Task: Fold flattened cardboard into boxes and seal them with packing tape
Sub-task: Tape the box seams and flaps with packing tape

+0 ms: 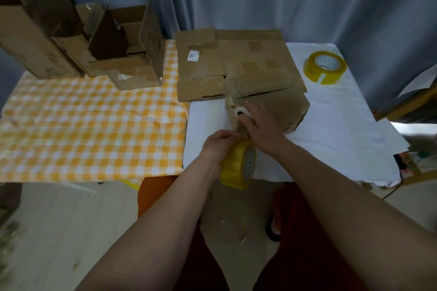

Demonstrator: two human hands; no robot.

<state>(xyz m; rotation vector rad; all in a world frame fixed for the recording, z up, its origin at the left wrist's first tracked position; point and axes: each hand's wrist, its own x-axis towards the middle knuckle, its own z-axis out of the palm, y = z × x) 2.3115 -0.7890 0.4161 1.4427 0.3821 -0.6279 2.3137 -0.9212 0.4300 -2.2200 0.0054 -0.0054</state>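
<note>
A small cardboard box [279, 106] lies on the white sheet [331, 120] just before the stack of flattened cardboard [248, 59]. My left hand [218, 144] grips a yellow roll of packing tape [237, 168] at the table's front edge. A clear strip of tape [229, 94] stretches from the roll up over the box's left end. My right hand [260, 125] rests on the box's near side, closed on a small white tool [242, 111] held against the strip. What kind of tool it is I cannot tell.
A second yellow tape roll [325, 67] stands at the back right. Several folded, open-topped boxes [123, 49] crowd the back left on the yellow checked cloth [89, 130]. Blue curtains hang behind. A black tape roll [273, 228] lies on the floor by my legs.
</note>
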